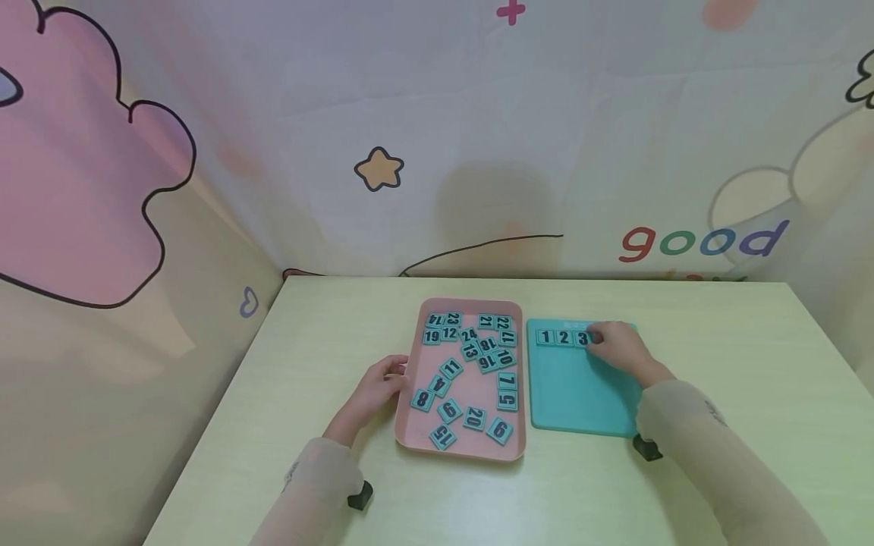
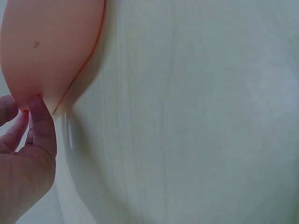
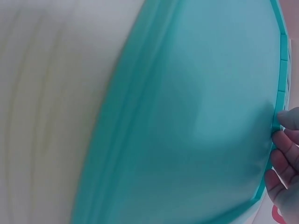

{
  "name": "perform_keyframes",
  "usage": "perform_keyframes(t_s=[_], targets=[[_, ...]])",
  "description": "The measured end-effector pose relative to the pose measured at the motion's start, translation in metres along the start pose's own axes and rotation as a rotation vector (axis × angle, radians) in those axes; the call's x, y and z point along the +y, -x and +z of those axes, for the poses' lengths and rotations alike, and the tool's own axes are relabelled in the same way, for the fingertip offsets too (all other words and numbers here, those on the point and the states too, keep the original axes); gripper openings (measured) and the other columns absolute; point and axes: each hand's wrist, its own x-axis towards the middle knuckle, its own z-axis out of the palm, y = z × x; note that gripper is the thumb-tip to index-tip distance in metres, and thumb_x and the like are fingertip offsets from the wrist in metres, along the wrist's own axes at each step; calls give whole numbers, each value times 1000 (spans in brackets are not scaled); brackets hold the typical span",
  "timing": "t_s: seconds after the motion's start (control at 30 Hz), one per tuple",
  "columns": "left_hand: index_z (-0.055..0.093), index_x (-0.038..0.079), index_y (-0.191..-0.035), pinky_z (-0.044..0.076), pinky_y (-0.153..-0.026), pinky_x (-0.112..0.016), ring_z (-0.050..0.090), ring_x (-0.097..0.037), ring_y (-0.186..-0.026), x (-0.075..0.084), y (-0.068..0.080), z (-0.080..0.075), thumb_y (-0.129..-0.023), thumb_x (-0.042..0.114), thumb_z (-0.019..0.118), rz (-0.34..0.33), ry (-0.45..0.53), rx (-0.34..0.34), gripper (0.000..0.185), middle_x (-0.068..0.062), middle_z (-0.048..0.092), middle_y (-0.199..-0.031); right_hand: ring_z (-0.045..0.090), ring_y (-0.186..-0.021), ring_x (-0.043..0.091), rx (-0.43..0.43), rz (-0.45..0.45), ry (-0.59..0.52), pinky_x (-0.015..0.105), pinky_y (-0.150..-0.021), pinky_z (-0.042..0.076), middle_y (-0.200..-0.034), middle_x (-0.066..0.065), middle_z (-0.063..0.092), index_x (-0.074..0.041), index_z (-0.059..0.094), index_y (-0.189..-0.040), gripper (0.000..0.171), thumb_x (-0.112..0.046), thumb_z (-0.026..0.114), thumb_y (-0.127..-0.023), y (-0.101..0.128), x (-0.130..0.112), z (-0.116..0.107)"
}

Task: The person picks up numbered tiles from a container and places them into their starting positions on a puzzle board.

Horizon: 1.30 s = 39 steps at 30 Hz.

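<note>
Left hand (image 1: 374,390) grip pinches pink plastic tray (image 1: 410,444) edge, frame centre; right hand (image 1: 623,350) grip pinches a teal number tile (image 3: 276,122) on teal board (image 1: 580,402).

We record a pale yellow-green table (image 1: 717,364) running under and well past both the left hand (image 1: 375,390) and the right hand (image 1: 624,350). A printed cloth backdrop (image 1: 437,114) hangs beyond both hands, meeting the table's far edge. On it, far ahead of the left hand, we note a yellow star (image 1: 378,169). Further to that hand's outer side is a pink cloud shape (image 1: 75,189) outlined in black, with a small heart outline (image 1: 249,302) below it. Ahead of the right hand, the coloured word "good" (image 1: 703,241) is printed. High above it sits a pink plus sign (image 1: 510,10).
</note>
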Motion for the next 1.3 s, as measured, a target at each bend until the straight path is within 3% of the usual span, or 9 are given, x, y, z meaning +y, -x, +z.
perform_keyframes(t_s=[0.37,0.6,1.07,1.3], targets=[[46,11,-124,43,-90,-35,49,-21,-99,1,1,0,-87,11,50,-7,-3,-8,37,-10,51,-112,54,-82,28,5,51,-19,45,-78,46,-98,22,59,6,50,-117,42,-16,57,-83,-2,-2,1],[47,10,-124,44,-89,-34,49,-21,-98,0,0,-1,-87,11,50,-1,5,-5,37,-10,51,-111,54,-89,33,85,-80,-58,46,-77,46,-100,22,57,5,55,-111,35,-13,57,-82,-4,-26,0],[46,10,-124,43,-90,-35,48,-21,-100,-3,-3,-1,-87,11,50,8,3,-12,38,-10,51,-112,54,-85,26,107,-242,-134,38,-73,48,-98,15,59,0,59,-109,31,-8,60,-79,-6,-92,15],[46,11,-124,43,-90,-35,48,-21,-100,-3,-3,-1,-87,12,50,4,11,-18,38,-10,51,-112,55,-88,24,-21,-290,-199,33,-72,48,-104,13,60,-1,59,-109,29,-7,59,-80,-2,-120,31]])
